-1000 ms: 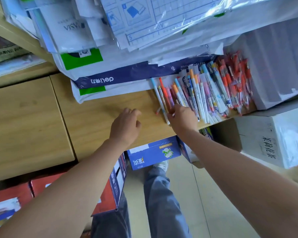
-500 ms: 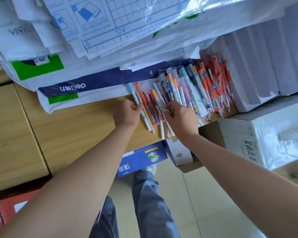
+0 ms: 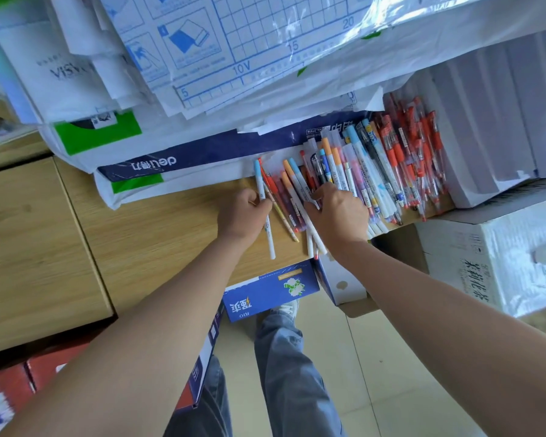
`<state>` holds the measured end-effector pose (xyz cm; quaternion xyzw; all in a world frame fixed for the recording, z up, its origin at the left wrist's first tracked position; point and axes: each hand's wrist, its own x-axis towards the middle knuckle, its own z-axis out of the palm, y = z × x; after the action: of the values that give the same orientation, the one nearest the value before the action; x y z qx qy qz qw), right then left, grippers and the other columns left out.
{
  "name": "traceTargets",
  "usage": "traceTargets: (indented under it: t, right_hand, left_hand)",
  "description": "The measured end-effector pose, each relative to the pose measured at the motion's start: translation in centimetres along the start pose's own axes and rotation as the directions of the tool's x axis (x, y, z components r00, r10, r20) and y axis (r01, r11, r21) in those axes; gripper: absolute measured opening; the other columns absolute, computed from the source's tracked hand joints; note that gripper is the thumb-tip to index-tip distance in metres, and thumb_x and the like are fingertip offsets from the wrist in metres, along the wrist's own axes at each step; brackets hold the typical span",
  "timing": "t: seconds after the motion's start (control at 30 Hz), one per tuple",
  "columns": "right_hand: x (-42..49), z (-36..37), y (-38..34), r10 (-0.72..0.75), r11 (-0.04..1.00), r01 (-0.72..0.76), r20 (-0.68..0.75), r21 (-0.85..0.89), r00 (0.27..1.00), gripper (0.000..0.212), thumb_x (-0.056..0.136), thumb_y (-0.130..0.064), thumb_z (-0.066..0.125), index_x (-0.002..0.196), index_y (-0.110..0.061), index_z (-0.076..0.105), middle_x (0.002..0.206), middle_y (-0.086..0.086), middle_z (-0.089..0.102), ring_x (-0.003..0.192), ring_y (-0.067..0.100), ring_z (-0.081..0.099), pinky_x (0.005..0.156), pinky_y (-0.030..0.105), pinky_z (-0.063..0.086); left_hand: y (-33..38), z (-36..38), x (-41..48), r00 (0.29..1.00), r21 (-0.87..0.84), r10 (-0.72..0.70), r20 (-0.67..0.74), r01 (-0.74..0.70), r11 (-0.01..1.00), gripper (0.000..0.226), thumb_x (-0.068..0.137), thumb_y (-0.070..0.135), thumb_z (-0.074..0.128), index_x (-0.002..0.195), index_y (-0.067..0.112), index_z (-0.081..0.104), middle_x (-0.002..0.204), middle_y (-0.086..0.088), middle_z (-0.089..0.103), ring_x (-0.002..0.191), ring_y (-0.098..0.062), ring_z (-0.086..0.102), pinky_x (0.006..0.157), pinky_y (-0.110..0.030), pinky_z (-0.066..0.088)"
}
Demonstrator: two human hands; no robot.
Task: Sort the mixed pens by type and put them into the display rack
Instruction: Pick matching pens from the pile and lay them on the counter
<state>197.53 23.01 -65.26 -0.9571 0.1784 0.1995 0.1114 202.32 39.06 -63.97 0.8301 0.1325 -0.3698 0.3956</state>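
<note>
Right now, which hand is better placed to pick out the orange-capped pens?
Right, probably. The right hand lies on the mixed pile, its fingers curled beside the orange-capped pens. The left hand is occupied, gripping a blue-capped white pen at the pile's left edge.

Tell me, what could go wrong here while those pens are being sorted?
1. The white pens that the right hand holds poke past the table edge, so a slip could drop them among the boxes below.
2. The paper stack overhangs the pens and might slide onto them.
3. The left hand grips one blue-capped pen beside loose ones; pulling it away could scatter its neighbours.
</note>
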Motion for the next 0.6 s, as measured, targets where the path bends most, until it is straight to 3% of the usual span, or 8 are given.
traceTargets:
  t: [0.1, 0.23, 0.4, 0.53, 0.6]
  right_hand:
    - [0.4, 0.1, -0.1, 0.004, 0.998, -0.004, 0.011, -0.067, 1.000, 0.020, 0.095, -0.027, 0.057, 0.102, -0.008, 0.057, 0.072, 0.000, 0.052, 0.061, 0.019, 0.050, 0.046, 0.023, 0.029]
    - [0.1, 0.0, -0.2, -0.002, 1.000, 0.002, 0.021, 0.012, 1.000, 0.031, 0.094, -0.037, 0.057, 0.106, -0.009, 0.058, 0.080, 0.004, 0.061, 0.068, 0.021, 0.054, 0.056, 0.028, 0.041]
    - [0.7, 0.0, -0.8, -0.016, 0.998, 0.020, 0.073, -0.057, 0.997, 0.041, 0.092, -0.046, 0.056, 0.104, -0.007, 0.055, 0.080, 0.004, 0.057, 0.068, 0.020, 0.052, 0.055, 0.027, 0.037]
    - [0.8, -0.1, -0.6, -0.032, 0.999, 0.032, 0.090, 0.009, 0.995, 0.040, 0.089, -0.048, 0.059, 0.097, -0.008, 0.057, 0.077, 0.004, 0.055, 0.068, 0.021, 0.052, 0.055, 0.027, 0.035]
    - [0.8, -0.3, -0.5, -0.041, 0.993, 0.036, 0.045, 0.114, 0.998, 0.036, 0.088, -0.046, 0.062, 0.093, -0.010, 0.059, 0.073, 0.002, 0.055, 0.067, 0.021, 0.053, 0.055, 0.026, 0.034]
  left_hand:
    - [-0.4, 0.2, 0.2, 1.000, 0.002, 0.002, 0.025, -0.002, 1.000, 0.026, 0.083, 0.033, 0.056, 0.087, 0.008, 0.062, 0.081, -0.009, 0.069, 0.078, -0.028, 0.067, 0.075, -0.050, 0.056]
    - [-0.9, 0.4, 0.6, 0.998, -0.023, -0.005, 0.056, 0.006, 1.000, 0.022, 0.088, 0.028, 0.058, 0.100, 0.010, 0.061, 0.088, -0.007, 0.069, 0.081, -0.024, 0.068, 0.078, -0.049, 0.057]
    - [-1.4, 0.4, 0.8, 0.996, -0.053, -0.022, 0.087, 0.026, 0.998, 0.027, 0.089, 0.027, 0.059, 0.109, 0.009, 0.060, 0.097, -0.008, 0.068, 0.086, -0.025, 0.067, 0.081, -0.045, 0.057]
    - [-1.7, 0.5, 1.1, 0.995, -0.078, -0.021, 0.096, 0.029, 0.997, 0.025, 0.090, 0.024, 0.059, 0.108, 0.007, 0.060, 0.097, -0.011, 0.068, 0.071, -0.019, 0.064, 0.064, -0.032, 0.052]
    - [-1.7, 0.4, 1.2, 0.995, -0.094, -0.021, 0.100, 0.030, 0.995, 0.024, 0.090, 0.024, 0.058, 0.107, 0.007, 0.060, 0.096, -0.012, 0.068, 0.070, -0.019, 0.063, 0.063, -0.033, 0.051]
